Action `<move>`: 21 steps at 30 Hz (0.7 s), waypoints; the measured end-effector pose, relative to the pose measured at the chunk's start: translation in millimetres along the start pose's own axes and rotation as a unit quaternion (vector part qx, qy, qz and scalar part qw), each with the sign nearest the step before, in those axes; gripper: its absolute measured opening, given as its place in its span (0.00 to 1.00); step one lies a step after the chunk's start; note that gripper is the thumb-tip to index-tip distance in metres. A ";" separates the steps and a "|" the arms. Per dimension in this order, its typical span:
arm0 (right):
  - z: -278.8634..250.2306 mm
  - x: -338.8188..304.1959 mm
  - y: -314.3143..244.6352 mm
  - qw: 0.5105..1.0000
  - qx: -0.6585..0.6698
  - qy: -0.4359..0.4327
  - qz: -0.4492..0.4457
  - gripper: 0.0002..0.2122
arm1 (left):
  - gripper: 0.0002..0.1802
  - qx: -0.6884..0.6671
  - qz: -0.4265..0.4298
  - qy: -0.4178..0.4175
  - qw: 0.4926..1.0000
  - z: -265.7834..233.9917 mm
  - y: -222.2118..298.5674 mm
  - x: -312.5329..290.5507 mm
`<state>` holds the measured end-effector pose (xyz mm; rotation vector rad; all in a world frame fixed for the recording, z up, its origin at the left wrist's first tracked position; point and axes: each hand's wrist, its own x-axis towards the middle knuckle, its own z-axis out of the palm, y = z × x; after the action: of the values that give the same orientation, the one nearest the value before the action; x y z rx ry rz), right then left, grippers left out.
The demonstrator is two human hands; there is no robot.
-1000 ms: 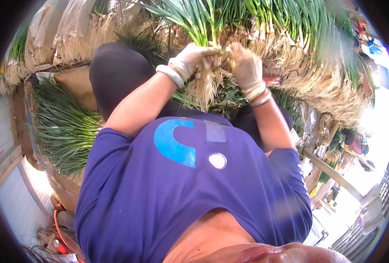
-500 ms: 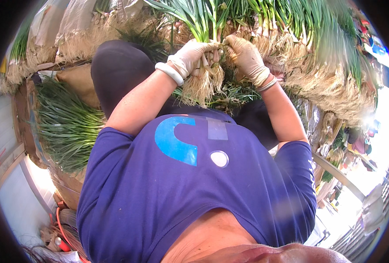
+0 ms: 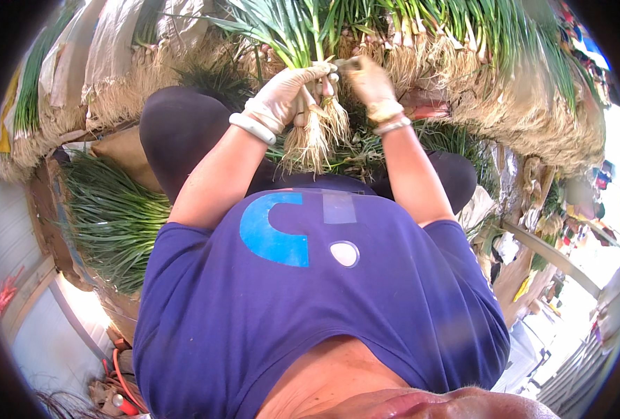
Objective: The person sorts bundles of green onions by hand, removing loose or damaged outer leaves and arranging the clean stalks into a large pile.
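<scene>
My left hand [image 3: 282, 98], in a pale thin glove, is closed around a bunch of green garlic [image 3: 311, 129]. Its green leaves point away from me, while the small pinkish bulbs and stringy roots hang below my fingers. My right hand [image 3: 369, 82], gloved too, sits just right of the bunch near my left fingertips. Its fingers are bent in and slightly blurred; anything pinched there is too small to make out. Below the hands, between my legs, lie loose green leaves [image 3: 366, 157].
Rows of green garlic [image 3: 456, 42] with long roots are heaped across the far side. Pale sacks [image 3: 118, 42] cover part at the far left. Another leafy green pile [image 3: 118, 216] lies left of my knee. A metal bar [image 3: 558, 258] runs along the right.
Both hands and the bunch have shifted a little to the left. My left hand keeps its hold, and my right hand stays close to the bulbs.
</scene>
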<state>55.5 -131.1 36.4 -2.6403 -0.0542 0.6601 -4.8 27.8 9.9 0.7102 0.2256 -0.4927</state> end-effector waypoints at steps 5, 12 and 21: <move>46.4 26.6 27.5 0.965 0.261 -0.035 -0.016 0.12 | 0.12 -0.012 -0.025 0.039 0.999 -22.6 -0.9 7.5; 42.7 -50.7 31.0 0.957 0.221 -0.035 -0.183 0.12 | 0.07 0.068 -0.026 0.089 0.993 -20.5 -10.8 18.5; 9.0 -14.2 64.0 0.975 0.213 -0.060 -0.020 0.19 | 0.10 0.123 -0.024 0.100 0.987 -4.5 -9.5 -0.9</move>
<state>34.9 -187.9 9.5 -2.1816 -0.0011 0.7266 -10.5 24.9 1.6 0.9990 0.3745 -0.5014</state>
